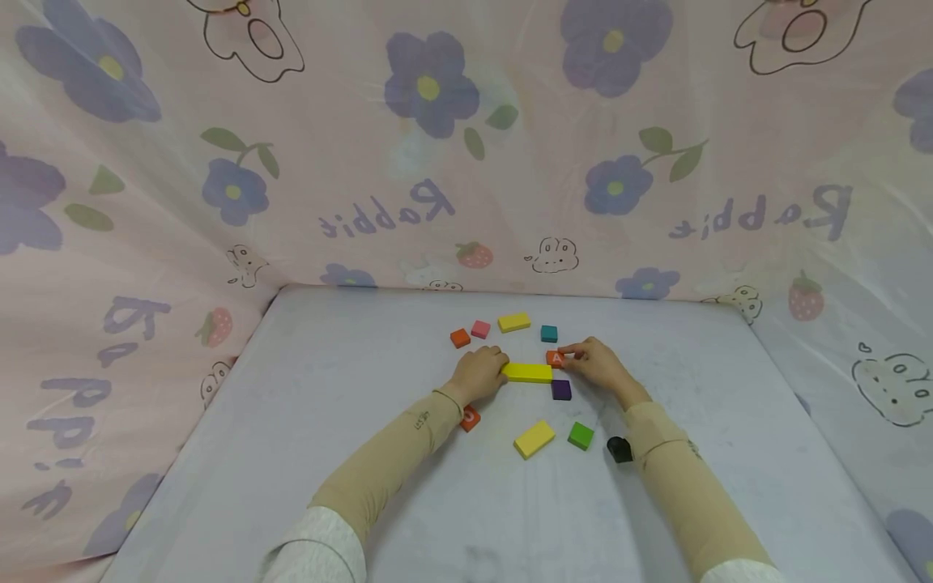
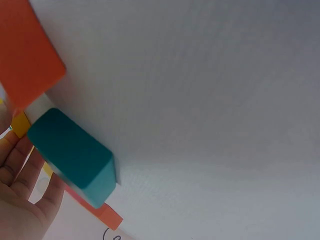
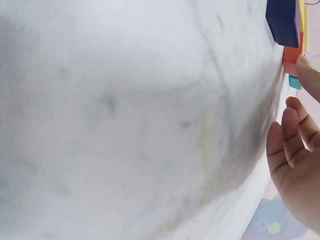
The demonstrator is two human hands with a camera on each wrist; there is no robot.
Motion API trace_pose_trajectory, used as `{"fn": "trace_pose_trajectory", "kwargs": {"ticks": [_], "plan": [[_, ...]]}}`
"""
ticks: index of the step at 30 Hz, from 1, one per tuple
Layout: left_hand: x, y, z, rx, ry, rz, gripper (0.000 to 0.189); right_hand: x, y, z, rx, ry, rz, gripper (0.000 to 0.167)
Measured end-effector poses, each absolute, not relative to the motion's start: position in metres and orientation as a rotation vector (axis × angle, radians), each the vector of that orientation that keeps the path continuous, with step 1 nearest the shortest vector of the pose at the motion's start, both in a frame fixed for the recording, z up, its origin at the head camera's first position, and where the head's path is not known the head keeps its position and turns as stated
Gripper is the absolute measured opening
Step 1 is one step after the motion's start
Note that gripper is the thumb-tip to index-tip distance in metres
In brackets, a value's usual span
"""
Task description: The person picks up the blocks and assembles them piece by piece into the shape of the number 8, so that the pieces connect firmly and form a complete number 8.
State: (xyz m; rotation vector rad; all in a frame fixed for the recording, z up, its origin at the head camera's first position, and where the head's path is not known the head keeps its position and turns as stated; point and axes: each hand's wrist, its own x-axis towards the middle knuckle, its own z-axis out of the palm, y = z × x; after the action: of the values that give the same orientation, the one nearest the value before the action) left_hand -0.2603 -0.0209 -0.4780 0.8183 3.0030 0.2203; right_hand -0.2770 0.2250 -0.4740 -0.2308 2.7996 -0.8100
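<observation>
Orange "A" block (image 1: 551,359) pinched by right hand (image 1: 599,363); left hand (image 1: 478,375) grips long yellow block (image 1: 530,372); mirrored "Rabbit" lettering (image 1: 379,214) behind.

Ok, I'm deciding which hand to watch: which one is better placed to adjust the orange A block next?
Likely the right hand: it is right at the orange A block, whereas the left hand grips the left end of the long yellow block, farther away.

Tan sleeves (image 1: 386,461) with small dark markings (image 1: 421,420) adjoin light grey upper sleeves (image 1: 321,551)
</observation>
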Motion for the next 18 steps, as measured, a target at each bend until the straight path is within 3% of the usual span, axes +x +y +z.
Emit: {"fn": "trace_pose_trajectory", "kwargs": {"ticks": [18], "plan": [[-0.261, -0.0213, -0.4805, 0.828, 3.024, 0.201, 0.031, -0.2769, 0.2265, -0.4745, -0.254, 2.811, -0.802, 0.035]]}}
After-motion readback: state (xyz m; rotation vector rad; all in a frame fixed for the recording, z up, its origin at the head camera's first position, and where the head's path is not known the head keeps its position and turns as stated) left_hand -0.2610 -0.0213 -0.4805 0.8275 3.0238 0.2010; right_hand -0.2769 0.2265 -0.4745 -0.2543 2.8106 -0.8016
